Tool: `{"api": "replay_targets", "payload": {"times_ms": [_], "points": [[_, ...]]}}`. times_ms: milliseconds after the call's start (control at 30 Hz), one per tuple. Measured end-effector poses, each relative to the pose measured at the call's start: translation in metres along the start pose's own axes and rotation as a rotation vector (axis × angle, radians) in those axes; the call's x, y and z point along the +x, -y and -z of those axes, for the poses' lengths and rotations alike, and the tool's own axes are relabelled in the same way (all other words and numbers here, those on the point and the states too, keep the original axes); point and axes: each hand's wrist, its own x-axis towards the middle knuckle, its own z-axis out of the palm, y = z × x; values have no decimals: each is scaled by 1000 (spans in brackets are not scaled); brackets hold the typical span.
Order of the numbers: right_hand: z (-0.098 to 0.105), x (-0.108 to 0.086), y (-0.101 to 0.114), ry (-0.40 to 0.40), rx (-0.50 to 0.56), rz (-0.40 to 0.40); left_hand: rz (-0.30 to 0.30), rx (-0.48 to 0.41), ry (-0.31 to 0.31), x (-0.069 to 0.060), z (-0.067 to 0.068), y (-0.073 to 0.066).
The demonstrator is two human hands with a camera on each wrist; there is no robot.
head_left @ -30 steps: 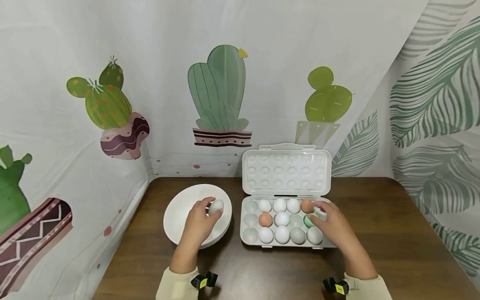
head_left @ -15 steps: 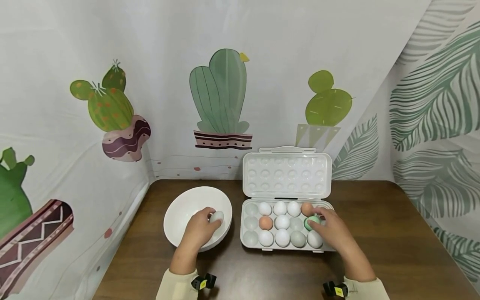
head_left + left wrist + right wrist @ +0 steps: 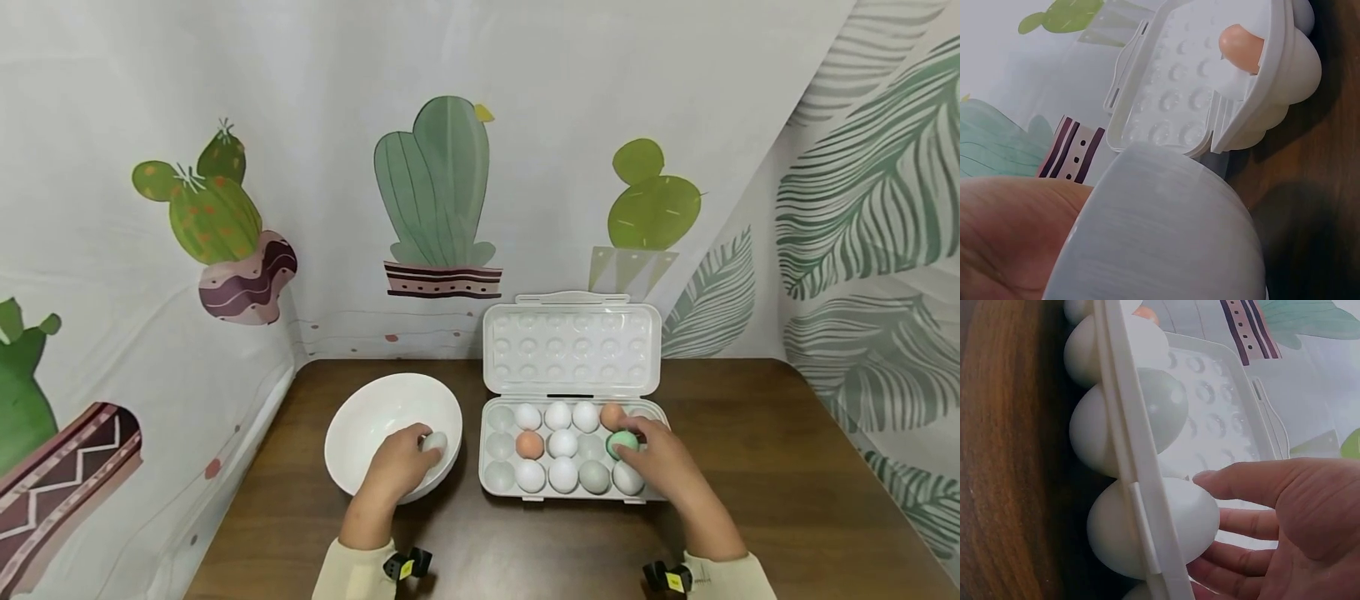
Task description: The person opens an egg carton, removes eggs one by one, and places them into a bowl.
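My left hand (image 3: 401, 462) pinches a pale grey-white egg (image 3: 434, 442) over the right part of the white bowl (image 3: 356, 425). In the left wrist view the bowl's outer wall (image 3: 1166, 237) hides that egg and the fingertips. At the right end of the opened egg carton (image 3: 572, 397), my right hand (image 3: 663, 458) has thumb and fingers around a green egg (image 3: 622, 445) in the middle row. The right wrist view shows the hand (image 3: 1266, 531) behind the carton's front edge, with the green egg hidden.
White, pale and brown eggs fill other cups, including a brown egg (image 3: 529, 445) and a pale front-row egg (image 3: 627, 477) near the right wrist. The carton's raised lid (image 3: 572, 350) stands at the back, against a cactus-print cloth. Wooden table (image 3: 517, 550) in front.
More of the green egg shows between my right thumb and fingers than a second ago. My left hand and its egg sit slightly lower over the bowl; the camera view also shifted a little.
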Motion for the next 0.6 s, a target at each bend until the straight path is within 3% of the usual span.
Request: {"api": "replay_targets", "payload": {"times_ms": [600], "points": [[-2,0,-3,-9,-51,-32,7,52,25,1,-4,2]]}}
